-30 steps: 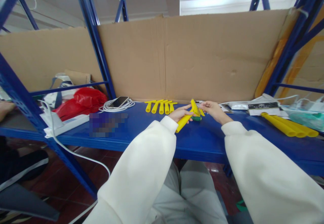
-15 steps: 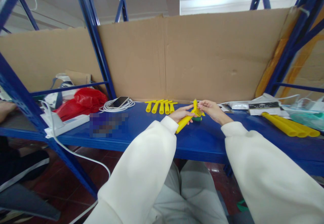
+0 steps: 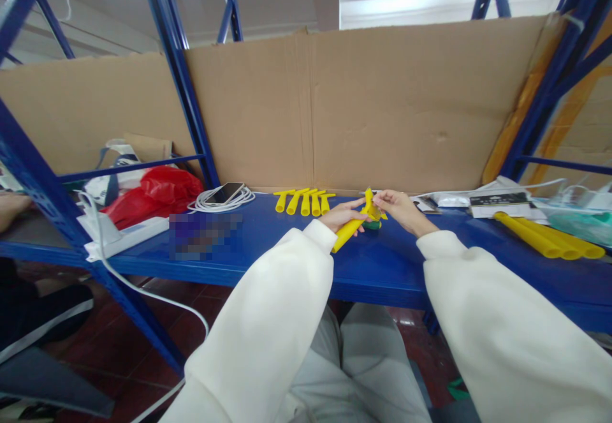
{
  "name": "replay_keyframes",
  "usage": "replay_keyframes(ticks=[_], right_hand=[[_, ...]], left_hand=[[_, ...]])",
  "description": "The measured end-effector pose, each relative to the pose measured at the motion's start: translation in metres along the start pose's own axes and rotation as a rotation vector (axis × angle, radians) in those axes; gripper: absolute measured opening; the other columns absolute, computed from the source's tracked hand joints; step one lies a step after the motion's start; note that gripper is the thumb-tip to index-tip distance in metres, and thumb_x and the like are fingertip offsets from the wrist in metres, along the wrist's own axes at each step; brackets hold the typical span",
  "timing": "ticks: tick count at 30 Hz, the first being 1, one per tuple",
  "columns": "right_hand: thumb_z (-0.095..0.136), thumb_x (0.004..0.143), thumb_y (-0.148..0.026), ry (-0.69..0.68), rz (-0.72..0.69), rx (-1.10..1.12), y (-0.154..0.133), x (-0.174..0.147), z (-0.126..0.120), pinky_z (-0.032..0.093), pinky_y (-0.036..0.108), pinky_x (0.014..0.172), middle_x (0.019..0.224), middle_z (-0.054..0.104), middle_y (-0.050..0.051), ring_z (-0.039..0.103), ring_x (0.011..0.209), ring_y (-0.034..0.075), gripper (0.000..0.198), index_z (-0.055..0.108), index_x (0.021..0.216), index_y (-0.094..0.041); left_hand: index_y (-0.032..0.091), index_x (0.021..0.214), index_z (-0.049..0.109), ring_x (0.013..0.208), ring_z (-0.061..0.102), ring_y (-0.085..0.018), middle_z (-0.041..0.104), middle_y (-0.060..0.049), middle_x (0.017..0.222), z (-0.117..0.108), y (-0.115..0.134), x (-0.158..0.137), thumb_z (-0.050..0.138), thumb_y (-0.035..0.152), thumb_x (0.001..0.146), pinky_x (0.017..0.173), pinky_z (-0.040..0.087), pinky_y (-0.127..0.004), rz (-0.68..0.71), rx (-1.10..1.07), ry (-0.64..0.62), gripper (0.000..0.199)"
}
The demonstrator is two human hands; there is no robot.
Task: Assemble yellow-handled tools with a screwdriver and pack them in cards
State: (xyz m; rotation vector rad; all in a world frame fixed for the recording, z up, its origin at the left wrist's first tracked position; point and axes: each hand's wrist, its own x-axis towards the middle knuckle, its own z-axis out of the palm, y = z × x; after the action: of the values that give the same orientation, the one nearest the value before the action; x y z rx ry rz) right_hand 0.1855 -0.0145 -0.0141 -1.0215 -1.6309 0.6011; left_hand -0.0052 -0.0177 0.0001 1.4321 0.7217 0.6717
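Observation:
My left hand (image 3: pixel 340 215) is wrapped round a yellow tube (image 3: pixel 347 237), whose open lower end slants toward me. At its upper end is a wider, folded-looking yellow part (image 3: pixel 368 201). My right hand (image 3: pixel 396 207) is closed in a pinch at the right side of that part; the fingertips meet the yellow edge, and the exact grip is too small to see. Just below, a small dark green object (image 3: pixel 371 225) lies on the blue shelf, partly covered by the yellow piece; its kind is unclear.
Several yellow tubes with crosswise ends (image 3: pixel 305 202) form a row at the back. Plain yellow tubes (image 3: pixel 549 238) lie at the right by white packets. Leftward are a phone (image 3: pixel 225 193) on a coiled white cable, a red bag (image 3: pixel 160 193) and a power strip (image 3: pixel 138 235). Another person's arm shows far left.
My right hand has shifted very slightly at the top of the yellow tube. The left hand keeps its hold, and the rest looks the same.

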Motion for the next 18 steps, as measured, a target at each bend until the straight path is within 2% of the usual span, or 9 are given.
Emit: replay_keyframes(ticks=[11, 15, 18], right_hand=[[0.071, 0.062, -0.068, 0.058, -0.067, -0.016, 0.009, 0.004, 0.004, 0.051, 0.031, 0.067, 0.071, 0.058, 0.000, 0.055, 0.066, 0.014, 0.052, 0.051, 0.073, -0.022], [0.074, 0.059, -0.068, 0.170, -0.038, -0.083, 0.019, 0.009, 0.004, 0.051, 0.030, 0.069, 0.075, 0.059, 0.000, 0.055, 0.068, 0.014, 0.055, 0.049, 0.075, -0.022], [0.071, 0.064, -0.068, 0.170, 0.003, -0.125, 0.025, 0.009, 0.003, 0.052, 0.031, 0.072, 0.081, 0.063, 0.002, 0.059, 0.074, 0.016, 0.053, 0.052, 0.081, -0.022]], left_hand=[[0.023, 0.154, 0.031, 0.047, 0.060, -0.010, 0.073, -0.005, 0.085, -0.001, 0.001, 0.001, 0.063, 0.007, 0.084, 0.043, 0.048, -0.019, -0.001, 0.017, -0.009, 0.079], [0.021, 0.154, 0.032, 0.046, 0.059, -0.009, 0.073, -0.004, 0.082, 0.001, 0.004, -0.002, 0.059, 0.004, 0.085, 0.042, 0.046, -0.018, 0.000, 0.027, -0.008, 0.076], [0.022, 0.153, 0.034, 0.045, 0.059, -0.009, 0.072, -0.003, 0.078, 0.001, 0.004, -0.002, 0.060, 0.004, 0.084, 0.041, 0.045, -0.017, 0.007, 0.016, -0.008, 0.076]])
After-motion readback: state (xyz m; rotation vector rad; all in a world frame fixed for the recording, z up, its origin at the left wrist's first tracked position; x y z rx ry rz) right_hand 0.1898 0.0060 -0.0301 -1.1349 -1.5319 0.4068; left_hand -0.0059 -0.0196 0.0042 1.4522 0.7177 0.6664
